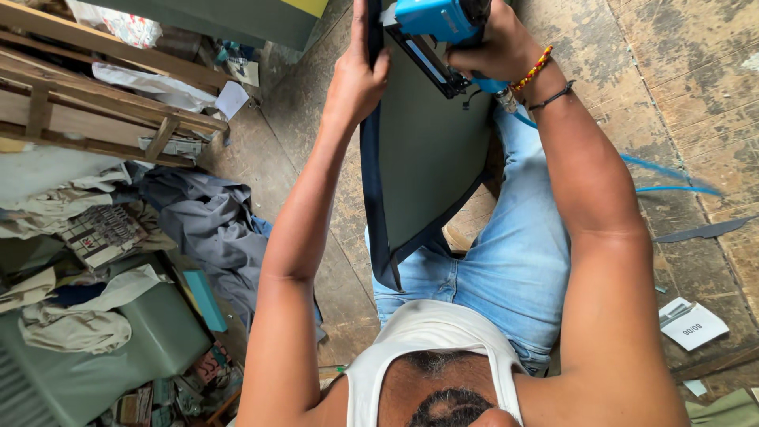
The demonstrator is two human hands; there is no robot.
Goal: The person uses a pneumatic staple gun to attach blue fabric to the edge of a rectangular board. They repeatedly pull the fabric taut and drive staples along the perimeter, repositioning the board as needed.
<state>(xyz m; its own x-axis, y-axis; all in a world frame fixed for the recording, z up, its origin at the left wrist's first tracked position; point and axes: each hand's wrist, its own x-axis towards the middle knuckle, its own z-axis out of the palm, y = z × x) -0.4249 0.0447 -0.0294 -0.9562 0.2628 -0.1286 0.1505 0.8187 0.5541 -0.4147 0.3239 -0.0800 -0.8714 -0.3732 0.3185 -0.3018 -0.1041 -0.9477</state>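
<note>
Resting on the person's lap, the dark green panel with its navy fabric edge stands at twelve o'clock from the chest. The left hand is clamped around the panel's eleven-o'clock edge. The right hand is closed around a blue staple gun pressed near the top rim, its blue air hose trailing toward three o'clock. The left fingers sit close to the gun's nose; a slip of the panel could probably drive a staple crooked or toward them. Heaped cloth lies at nine o'clock.
</note>
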